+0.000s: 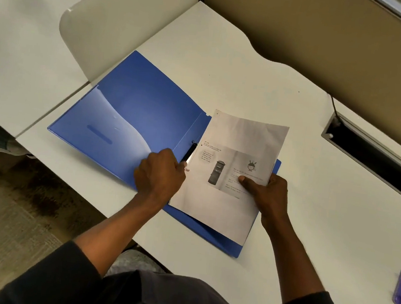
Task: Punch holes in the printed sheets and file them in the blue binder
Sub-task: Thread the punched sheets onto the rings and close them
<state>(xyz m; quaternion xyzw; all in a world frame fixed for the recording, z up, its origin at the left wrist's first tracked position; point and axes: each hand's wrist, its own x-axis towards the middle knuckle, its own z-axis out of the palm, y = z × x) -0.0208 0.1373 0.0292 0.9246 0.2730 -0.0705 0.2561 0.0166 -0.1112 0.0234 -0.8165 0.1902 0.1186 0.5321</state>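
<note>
A single head-worn camera looks steeply down and forward from above the blue binder (133, 120), which lies open on the white desk (228, 63) at mid-frame. It sits close: both forearms reach in from the bottom edge toward the binder, and beyond the binder the beige partition (306, 31) fills the top right.

Even, soft overhead light; pale sheen on blue binder (134, 110) pocket. Edges bowed by wide-angle, corners slightly blurred.

A white tabletop (240, 64) fills the view. At one o'clock a tan partition (306, 29) borders it, with a cable slot (377, 155) at three o'clock. A pale chair back (113, 26) stands at eleven o'clock.
</note>
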